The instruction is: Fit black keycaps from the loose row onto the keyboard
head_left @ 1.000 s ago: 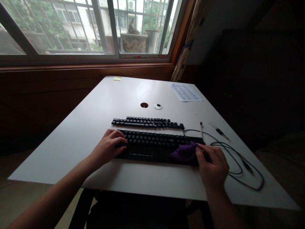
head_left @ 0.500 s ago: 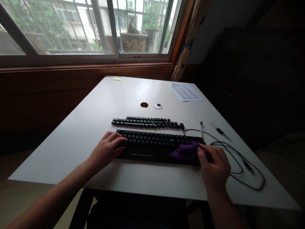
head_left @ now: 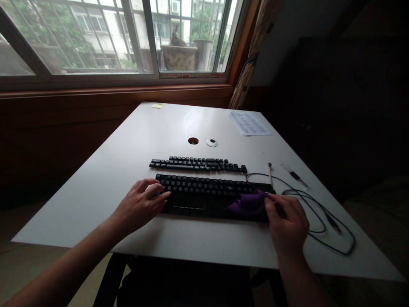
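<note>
A black keyboard [head_left: 198, 187] lies near the front of the white table. Its upper rows carry keycaps, while the lower part is bare of them. My left hand [head_left: 142, 202] is at the keyboard's left end, fingers curled around the edge and thumb reaching over the bare part. In my right hand [head_left: 289, 215] is a bunched purple cloth [head_left: 249, 202], pinched between thumb and fingers. The cloth rests on the lower right of the keyboard. Behind it, detached black keycaps [head_left: 198, 164] are laid out in rows.
A black cable [head_left: 322, 213] loops at the right. Beside it lie a thin brush-like stick [head_left: 270, 170] and a wire tool with a dark handle [head_left: 294, 175]. Printed sheets [head_left: 251, 123], a yellow note [head_left: 156, 105], a table hole [head_left: 193, 140] and its round cover [head_left: 211, 142] are farther back.
My left hand has shifted slightly left and its fingers have drawn back from the keys to the keyboard's edge. My right hand and the purple cloth look unmoved.
</note>
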Motion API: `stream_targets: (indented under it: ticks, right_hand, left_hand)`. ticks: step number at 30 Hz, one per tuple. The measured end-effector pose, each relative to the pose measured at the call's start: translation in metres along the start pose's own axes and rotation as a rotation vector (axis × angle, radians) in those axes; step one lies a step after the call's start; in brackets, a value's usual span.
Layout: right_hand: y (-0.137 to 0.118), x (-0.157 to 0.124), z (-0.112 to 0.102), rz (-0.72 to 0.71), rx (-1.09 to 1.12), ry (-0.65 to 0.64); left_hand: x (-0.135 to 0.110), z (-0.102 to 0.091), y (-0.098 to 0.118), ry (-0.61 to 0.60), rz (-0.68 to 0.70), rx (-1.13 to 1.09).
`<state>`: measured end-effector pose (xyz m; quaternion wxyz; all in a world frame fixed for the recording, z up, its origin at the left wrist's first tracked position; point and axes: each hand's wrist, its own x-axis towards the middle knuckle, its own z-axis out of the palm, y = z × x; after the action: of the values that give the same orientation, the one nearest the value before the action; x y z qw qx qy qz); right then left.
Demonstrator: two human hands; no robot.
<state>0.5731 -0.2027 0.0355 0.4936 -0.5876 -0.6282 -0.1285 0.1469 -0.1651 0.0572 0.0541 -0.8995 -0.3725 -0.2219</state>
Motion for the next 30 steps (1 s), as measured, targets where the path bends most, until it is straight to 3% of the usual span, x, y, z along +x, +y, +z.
stream_targets:
  ticks: [8,24,30]
  right_hand:
    - [-0.001,0.001,0.0,-0.022,0.008,0.002]
    - [0.001,0.001,0.0,-0.037,0.016,0.005]
    - [0.003,0.001,-0.001,-0.029,0.025,0.006]
  left_hand:
    - [0.015,-0.006,-0.004,-0.041,0.058,-0.076]
    - [0.022,-0.012,-0.011,-0.133,0.134,0.053]
    - [0.021,-0.007,-0.015,-0.134,0.124,-0.047]
